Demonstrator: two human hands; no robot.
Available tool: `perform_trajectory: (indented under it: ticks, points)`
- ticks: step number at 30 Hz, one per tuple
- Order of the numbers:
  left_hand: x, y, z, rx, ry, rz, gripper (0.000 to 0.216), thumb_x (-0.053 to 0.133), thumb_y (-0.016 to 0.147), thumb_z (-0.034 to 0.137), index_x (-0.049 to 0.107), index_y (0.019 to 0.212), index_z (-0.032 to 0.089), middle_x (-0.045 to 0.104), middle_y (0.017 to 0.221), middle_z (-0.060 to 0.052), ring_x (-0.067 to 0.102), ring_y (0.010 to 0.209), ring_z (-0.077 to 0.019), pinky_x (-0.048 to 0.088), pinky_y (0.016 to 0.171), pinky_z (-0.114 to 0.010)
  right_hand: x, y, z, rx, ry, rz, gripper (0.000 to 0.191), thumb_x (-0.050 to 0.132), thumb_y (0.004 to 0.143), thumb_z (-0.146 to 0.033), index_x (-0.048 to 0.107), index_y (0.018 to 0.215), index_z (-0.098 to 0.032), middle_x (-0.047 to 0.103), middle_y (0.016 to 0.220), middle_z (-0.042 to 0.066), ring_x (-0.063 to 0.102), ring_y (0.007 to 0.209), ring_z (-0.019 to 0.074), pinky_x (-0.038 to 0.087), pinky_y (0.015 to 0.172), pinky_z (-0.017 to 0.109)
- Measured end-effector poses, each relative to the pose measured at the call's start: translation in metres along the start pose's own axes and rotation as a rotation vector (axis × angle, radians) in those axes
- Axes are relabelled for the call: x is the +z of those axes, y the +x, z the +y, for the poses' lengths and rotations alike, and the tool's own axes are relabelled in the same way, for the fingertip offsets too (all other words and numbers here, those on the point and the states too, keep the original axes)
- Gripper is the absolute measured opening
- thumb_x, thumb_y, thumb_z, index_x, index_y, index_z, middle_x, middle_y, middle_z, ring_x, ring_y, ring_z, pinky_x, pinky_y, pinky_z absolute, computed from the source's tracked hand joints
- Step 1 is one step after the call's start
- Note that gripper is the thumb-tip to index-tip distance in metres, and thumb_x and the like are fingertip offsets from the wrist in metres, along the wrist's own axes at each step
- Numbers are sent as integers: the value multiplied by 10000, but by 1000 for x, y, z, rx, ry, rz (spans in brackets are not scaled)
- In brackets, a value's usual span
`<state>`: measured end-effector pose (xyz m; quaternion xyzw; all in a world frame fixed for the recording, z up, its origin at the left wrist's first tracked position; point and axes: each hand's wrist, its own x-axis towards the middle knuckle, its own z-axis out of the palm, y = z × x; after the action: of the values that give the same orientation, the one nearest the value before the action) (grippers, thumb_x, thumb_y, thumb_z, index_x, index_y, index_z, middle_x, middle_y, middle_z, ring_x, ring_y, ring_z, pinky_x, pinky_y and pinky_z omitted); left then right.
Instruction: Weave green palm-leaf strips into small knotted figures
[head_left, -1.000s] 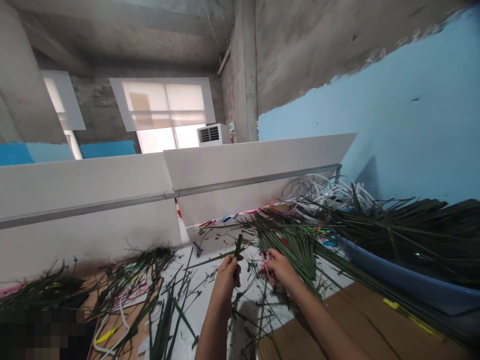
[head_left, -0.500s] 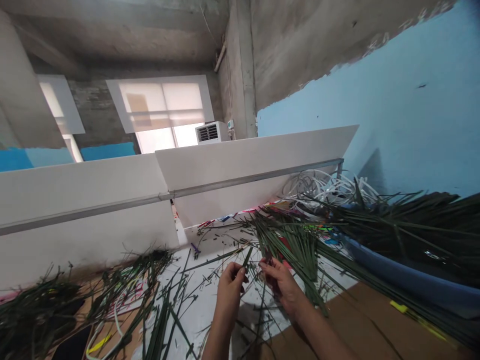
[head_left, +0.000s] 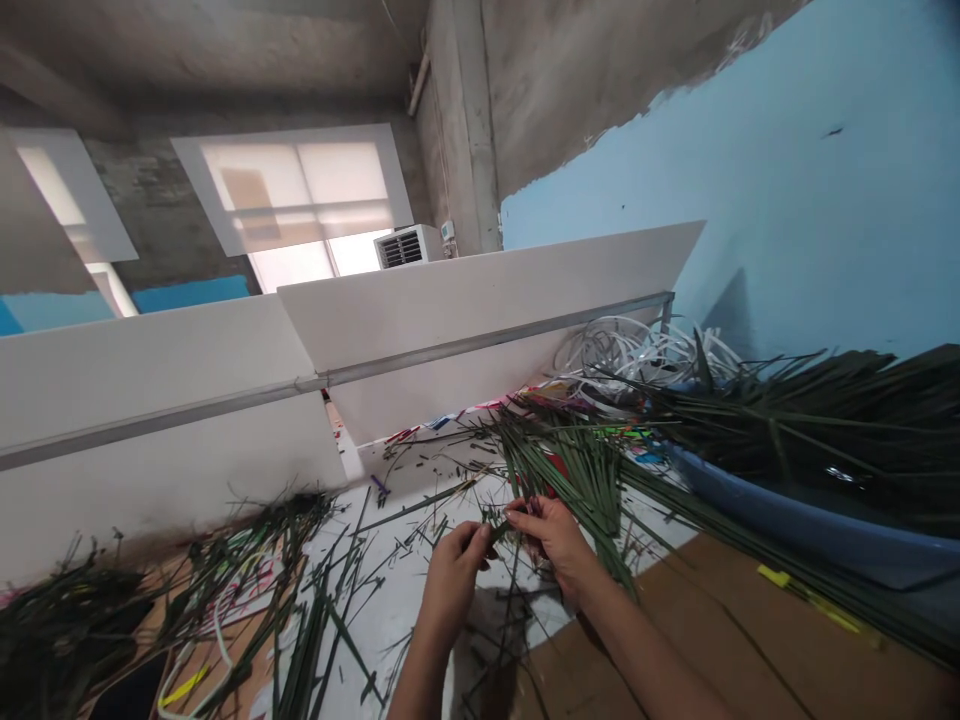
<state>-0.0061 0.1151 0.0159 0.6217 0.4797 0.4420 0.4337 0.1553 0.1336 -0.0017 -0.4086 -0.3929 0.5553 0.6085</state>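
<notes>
My left hand [head_left: 454,568] is closed, thumb and fingers pinching a short green palm leaf strip [head_left: 500,531]. The strip points across to my right hand [head_left: 553,540], whose fingers are also closed, close to the strip's end. A small dark purplish thing shows at the right fingertips; its kind is too small to tell. Both hands are above a white work surface [head_left: 367,610] scattered with leaf clippings. Just behind and right of my right hand lie fanned green palm leaves [head_left: 592,470].
A blue tub [head_left: 750,510] heaped with dark palm leaves stands at the right. Coiled white strips [head_left: 637,350] lie behind it. Tangled leaf scraps [head_left: 247,570] lie at the left. White panels [head_left: 480,310] stand along the back. Brown board [head_left: 675,630] shows at front right.
My hands have come closer together. The leaf strip, upright in my left hand before, now tilts toward my right fingers. The view has shifted slightly.
</notes>
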Motion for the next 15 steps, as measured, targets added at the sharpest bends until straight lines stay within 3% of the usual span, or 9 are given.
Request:
perform_trajectory:
  ticks: [5,10,15]
  points:
    - [-6,3,-2,-61,-139,85,184,808,567,317,741,639,162,641,648,-20,529,674,-177,380,655,-273,5,-4,0,-13,-45,-53,368,857,537,-399,709,789,-175,463,494,-83,317,427,76,194,429,238]
    - [-11,2,1,-145,-272,151,288,811,594,412,740,714,160,600,598,7,463,566,-128,339,578,-248,6,-8,-5,-2,-11,-26,476,745,690,-528,722,1028,-193,614,699,-9,425,521,107,245,473,241]
    - [-13,-1,1,-181,-396,176,342,849,579,429,726,755,163,616,642,4,504,592,-120,358,588,-228,10,-14,-5,33,-2,-107,481,693,742,-584,697,1062,-225,529,690,-35,527,611,135,366,552,244]
